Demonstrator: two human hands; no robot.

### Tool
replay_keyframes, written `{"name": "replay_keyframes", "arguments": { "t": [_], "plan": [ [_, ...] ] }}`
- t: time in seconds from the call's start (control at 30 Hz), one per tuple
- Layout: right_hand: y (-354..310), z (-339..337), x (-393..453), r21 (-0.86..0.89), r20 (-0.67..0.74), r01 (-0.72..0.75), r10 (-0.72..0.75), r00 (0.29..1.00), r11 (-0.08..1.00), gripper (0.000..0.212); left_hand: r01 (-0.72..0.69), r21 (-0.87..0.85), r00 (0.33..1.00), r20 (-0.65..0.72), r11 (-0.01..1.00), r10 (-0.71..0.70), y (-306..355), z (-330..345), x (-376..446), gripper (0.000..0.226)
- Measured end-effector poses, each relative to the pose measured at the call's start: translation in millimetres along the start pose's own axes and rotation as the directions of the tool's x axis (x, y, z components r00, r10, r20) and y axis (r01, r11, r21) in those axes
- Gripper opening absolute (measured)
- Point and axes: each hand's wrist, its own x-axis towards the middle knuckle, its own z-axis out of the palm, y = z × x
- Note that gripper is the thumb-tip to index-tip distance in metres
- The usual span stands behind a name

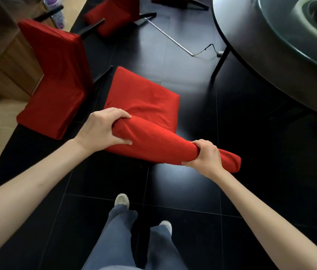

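Note:
A chair covered in red fabric stands in front of me on the black floor, seat toward the far side and backrest top toward me. My left hand grips the left end of the padded backrest top. My right hand grips the same red backrest edge near its right end, fingers curled round it. The right corner of the cover sticks out past my right hand.
A second red-covered chair stands close on the left, a third farther back. A large round dark table with a glass turntable fills the upper right. A metal rod and cable lie on the floor. My legs and shoes are below.

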Motion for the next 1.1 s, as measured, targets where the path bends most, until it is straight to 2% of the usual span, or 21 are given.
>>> {"name": "replay_keyframes", "arguments": {
  "t": [0.17,0.43,0.8,1.1],
  "plan": [
    [4.5,-20.4,15.1,-0.063,0.047,0.079,-0.076,0.996,0.995,0.060,0.119,-0.023,0.991,-0.065,0.993,-0.120,10.7,7.8,-17.0,0.068],
    [1.9,-30.8,18.2,-0.137,0.124,0.199,-0.183,0.975,0.970,0.058,0.298,-0.100,0.940,-0.144,0.949,-0.310,20.7,22.3,-49.1,0.071],
    [27.1,-44.4,-27.8,-0.157,0.129,0.217,-0.198,0.972,0.963,0.054,0.252,-0.168,0.944,-0.173,0.953,-0.280,60.0,47.4,-78.9,0.072],
    [21.4,-39.6,-58.0,-0.199,0.182,0.262,-0.227,0.957,0.944,0.049,0.283,-0.180,0.937,-0.160,0.942,-0.311,70.3,51.4,-123.8,0.071]
  ]
}}
